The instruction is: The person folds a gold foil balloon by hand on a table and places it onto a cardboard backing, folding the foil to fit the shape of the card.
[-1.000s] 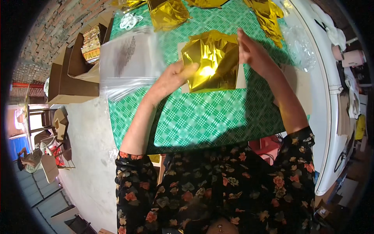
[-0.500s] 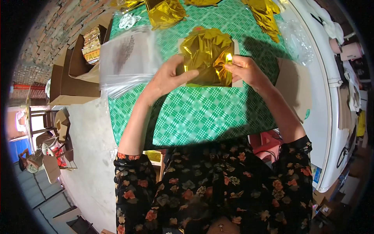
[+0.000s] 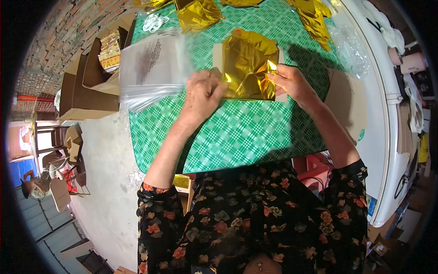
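A folded gold foil balloon (image 3: 248, 55), flat and shiny with a small red spot at its top edge, lies over a pale cardboard sheet (image 3: 217, 57) on the table. My right hand (image 3: 293, 83) pinches the foil's right edge between thumb and fingers, and the foil creases there. At the lower left edge of the foil, my left hand (image 3: 200, 93) is closed with its fingers curled in; thumb and fingertips pinch the foil's edge. Just left of that hand rests a stack of clear plastic bags (image 3: 150, 64).
The table wears a green checked cloth (image 3: 228, 137). More gold foil pieces (image 3: 198, 16) and a white string bundle (image 3: 155, 22) lie at the far side. Clear plastic (image 3: 349, 52) and cardboard (image 3: 346, 100) are at right. Open brown boxes (image 3: 86, 98) stand at left.
My left hand has gone from thumb spread over the foil to fingers curled at its lower left edge. The foil lies smoother. My right hand keeps its pinch.
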`<action>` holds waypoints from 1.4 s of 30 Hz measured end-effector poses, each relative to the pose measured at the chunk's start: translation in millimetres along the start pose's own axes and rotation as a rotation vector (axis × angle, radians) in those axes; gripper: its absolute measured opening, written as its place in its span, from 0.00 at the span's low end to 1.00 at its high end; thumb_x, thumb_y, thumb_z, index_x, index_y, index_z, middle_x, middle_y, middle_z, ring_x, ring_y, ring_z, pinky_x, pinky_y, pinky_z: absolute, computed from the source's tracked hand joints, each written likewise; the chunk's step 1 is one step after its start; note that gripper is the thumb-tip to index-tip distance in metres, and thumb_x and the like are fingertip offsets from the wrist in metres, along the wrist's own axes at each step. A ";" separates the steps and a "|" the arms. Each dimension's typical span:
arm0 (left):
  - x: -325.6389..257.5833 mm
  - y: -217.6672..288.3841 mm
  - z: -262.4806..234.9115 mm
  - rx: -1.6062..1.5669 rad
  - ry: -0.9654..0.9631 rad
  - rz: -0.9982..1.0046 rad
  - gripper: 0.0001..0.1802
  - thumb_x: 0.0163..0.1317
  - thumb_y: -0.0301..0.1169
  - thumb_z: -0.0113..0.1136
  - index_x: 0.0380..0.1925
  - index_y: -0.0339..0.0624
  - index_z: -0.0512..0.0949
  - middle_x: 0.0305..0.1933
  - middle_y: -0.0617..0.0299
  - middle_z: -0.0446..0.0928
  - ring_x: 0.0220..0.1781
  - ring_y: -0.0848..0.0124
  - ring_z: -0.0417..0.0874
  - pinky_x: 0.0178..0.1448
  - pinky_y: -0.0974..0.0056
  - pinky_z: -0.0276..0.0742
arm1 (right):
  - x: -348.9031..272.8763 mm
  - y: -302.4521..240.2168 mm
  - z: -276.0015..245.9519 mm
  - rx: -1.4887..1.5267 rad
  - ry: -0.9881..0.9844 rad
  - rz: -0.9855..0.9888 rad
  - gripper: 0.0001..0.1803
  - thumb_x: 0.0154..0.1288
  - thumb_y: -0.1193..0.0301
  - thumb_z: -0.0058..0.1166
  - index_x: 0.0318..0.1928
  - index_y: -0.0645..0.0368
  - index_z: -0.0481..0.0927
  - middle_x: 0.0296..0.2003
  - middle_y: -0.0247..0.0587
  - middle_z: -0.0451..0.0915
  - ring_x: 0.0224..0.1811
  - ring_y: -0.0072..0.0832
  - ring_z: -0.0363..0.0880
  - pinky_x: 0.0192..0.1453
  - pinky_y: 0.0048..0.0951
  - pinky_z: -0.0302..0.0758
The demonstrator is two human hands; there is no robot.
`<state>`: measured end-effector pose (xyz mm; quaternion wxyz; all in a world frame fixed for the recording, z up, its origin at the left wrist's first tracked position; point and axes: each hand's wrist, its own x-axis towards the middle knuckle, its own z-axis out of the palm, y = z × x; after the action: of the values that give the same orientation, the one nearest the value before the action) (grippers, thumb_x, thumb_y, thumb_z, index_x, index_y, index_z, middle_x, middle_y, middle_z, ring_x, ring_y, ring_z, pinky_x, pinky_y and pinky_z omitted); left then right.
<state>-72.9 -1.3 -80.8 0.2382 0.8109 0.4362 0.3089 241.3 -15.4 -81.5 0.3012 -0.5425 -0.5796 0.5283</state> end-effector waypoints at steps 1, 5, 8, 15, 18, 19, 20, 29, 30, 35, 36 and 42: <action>0.3 -1.5 3.2 -0.001 0.040 0.021 0.08 0.66 0.32 0.73 0.33 0.39 0.87 0.37 0.54 0.81 0.47 0.51 0.81 0.51 0.49 0.77 | 0.9 1.0 -0.4 -0.010 0.009 0.014 0.13 0.85 0.64 0.55 0.50 0.63 0.83 0.39 0.30 0.86 0.40 0.17 0.88 0.43 0.25 0.87; 1.0 -0.1 9.4 0.093 0.057 0.002 0.07 0.68 0.32 0.70 0.34 0.40 0.87 0.36 0.53 0.79 0.44 0.49 0.80 0.50 0.47 0.76 | 2.0 2.8 0.0 -0.007 0.032 0.037 0.13 0.84 0.65 0.56 0.48 0.64 0.82 0.38 0.30 0.85 0.38 0.17 0.87 0.41 0.27 0.87; 3.9 1.2 10.1 0.113 0.027 -0.003 0.07 0.69 0.33 0.69 0.37 0.41 0.87 0.37 0.52 0.81 0.46 0.47 0.80 0.52 0.45 0.77 | 1.9 1.8 0.6 -0.006 0.036 0.033 0.12 0.84 0.66 0.56 0.47 0.64 0.81 0.38 0.30 0.85 0.37 0.17 0.86 0.41 0.27 0.87; 7.1 6.7 11.6 0.083 0.032 -0.024 0.09 0.71 0.32 0.66 0.39 0.35 0.84 0.39 0.48 0.83 0.49 0.45 0.82 0.56 0.46 0.79 | -9.6 -9.9 4.2 -0.006 0.124 -0.086 0.17 0.76 0.66 0.66 0.34 0.64 0.75 0.27 0.34 0.80 0.29 0.23 0.86 0.30 0.30 0.87; 8.9 2.4 11.3 0.041 0.013 -0.059 0.07 0.67 0.28 0.66 0.40 0.35 0.86 0.41 0.45 0.86 0.49 0.43 0.84 0.56 0.45 0.80 | -27.3 -23.3 8.3 -0.056 0.091 0.067 0.14 0.76 0.68 0.67 0.37 0.62 0.77 0.29 0.28 0.79 0.34 0.13 0.79 0.35 0.23 0.75; 8.6 0.2 11.0 -0.003 0.025 -0.042 0.08 0.68 0.27 0.64 0.41 0.34 0.86 0.40 0.45 0.86 0.49 0.43 0.84 0.56 0.45 0.80 | -30.7 -21.4 10.0 -0.094 0.089 0.026 0.15 0.75 0.68 0.67 0.36 0.62 0.75 0.28 0.28 0.77 0.33 0.13 0.76 0.35 0.24 0.73; 8.7 1.5 9.9 -0.005 0.023 -0.042 0.08 0.68 0.27 0.64 0.41 0.34 0.86 0.40 0.45 0.86 0.49 0.43 0.84 0.56 0.45 0.80 | -34.3 -19.6 10.9 -0.133 0.090 -0.012 0.16 0.74 0.68 0.68 0.34 0.61 0.74 0.28 0.27 0.76 0.32 0.13 0.73 0.35 0.25 0.70; 5.2 15.3 0.2 -0.091 -0.057 -0.199 0.10 0.72 0.31 0.61 0.45 0.37 0.84 0.40 0.42 0.85 0.48 0.41 0.84 0.56 0.45 0.81 | -47.0 -22.6 21.9 -0.333 0.188 -0.108 0.20 0.75 0.70 0.65 0.33 0.62 0.65 0.24 0.30 0.65 0.29 0.15 0.62 0.31 0.31 0.63; 5.7 14.2 0.7 -0.092 -0.060 -0.219 0.10 0.72 0.32 0.61 0.44 0.37 0.84 0.40 0.41 0.85 0.48 0.40 0.85 0.55 0.44 0.81 | -46.7 -23.4 23.9 -0.332 0.187 -0.108 0.20 0.75 0.70 0.65 0.33 0.62 0.65 0.24 0.30 0.65 0.29 0.15 0.62 0.31 0.31 0.63; 8.2 9.7 3.9 -0.073 -0.072 -0.277 0.11 0.74 0.33 0.60 0.42 0.35 0.82 0.39 0.37 0.84 0.47 0.37 0.85 0.53 0.42 0.80 | -44.9 -22.8 30.2 -0.340 0.241 -0.181 0.20 0.77 0.71 0.62 0.33 0.61 0.63 0.23 0.30 0.60 0.28 0.17 0.58 0.29 0.35 0.60; 8.4 11.3 3.9 -0.082 -0.063 -0.268 0.11 0.74 0.33 0.60 0.42 0.35 0.82 0.39 0.37 0.83 0.46 0.36 0.84 0.52 0.41 0.80 | -44.1 -21.4 29.9 -0.339 0.242 -0.180 0.20 0.77 0.71 0.62 0.33 0.61 0.63 0.23 0.30 0.60 0.28 0.17 0.58 0.29 0.35 0.60; 9.2 18.1 7.7 -0.019 0.019 -0.196 0.10 0.74 0.33 0.61 0.42 0.35 0.80 0.38 0.38 0.83 0.45 0.37 0.85 0.51 0.40 0.80 | -32.6 -14.5 28.0 -0.385 0.274 -0.209 0.18 0.77 0.71 0.62 0.34 0.62 0.65 0.22 0.36 0.63 0.27 0.19 0.61 0.30 0.35 0.64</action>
<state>-53.3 -3.5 -71.6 0.2706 0.7590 0.5129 0.2960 218.4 -52.1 -67.9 0.3212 -0.5936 -0.6760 0.2958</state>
